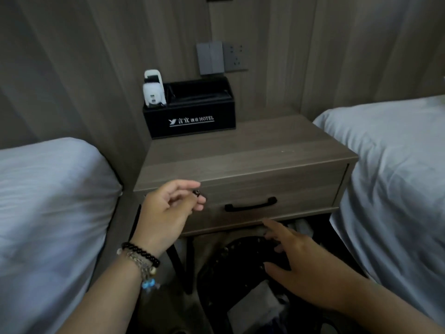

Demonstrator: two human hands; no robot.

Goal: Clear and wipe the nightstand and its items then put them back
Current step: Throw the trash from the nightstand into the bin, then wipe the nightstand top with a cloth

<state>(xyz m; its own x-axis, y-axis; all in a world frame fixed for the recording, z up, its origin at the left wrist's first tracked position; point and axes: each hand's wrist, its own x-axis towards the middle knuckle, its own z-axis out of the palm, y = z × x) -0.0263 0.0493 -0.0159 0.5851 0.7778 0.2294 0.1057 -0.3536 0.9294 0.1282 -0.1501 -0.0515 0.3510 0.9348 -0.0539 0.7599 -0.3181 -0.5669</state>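
1. Head view: nightstand [240,155] stands at centre between two beds, bed [48,201] at 9 o'clock and bed [390,169] at 3 o'clock, both in pale sheets.
2. Carries a black organiser box [192,116] at the 12 o'clock back edge of the surface, against the wood-panel wall, printed with white lettering ending in "HOTEL".
3. Holds white remote controls [153,92] upright in the box's 9 o'clock compartment.
4. Shows a grey switch and socket plate [220,58] on the wall just above the box.
5. Bears one drawer with a black handle [250,204] on the front face.
6. Left hand [166,213], at 8 o'clock of the handle, hovers before the drawer front, fingers [192,184] loosely curled and holding nothing; dark ring on one finger, beaded bracelets [142,259] at the wrist.
7. Right hand [303,266], at 5 o'clock below the drawer, spreads its fingers [272,226] straight, gripping nothing.
8. Lies above a dark studded bag [238,261] on the floor under the nightstand; contact with it cannot be told.
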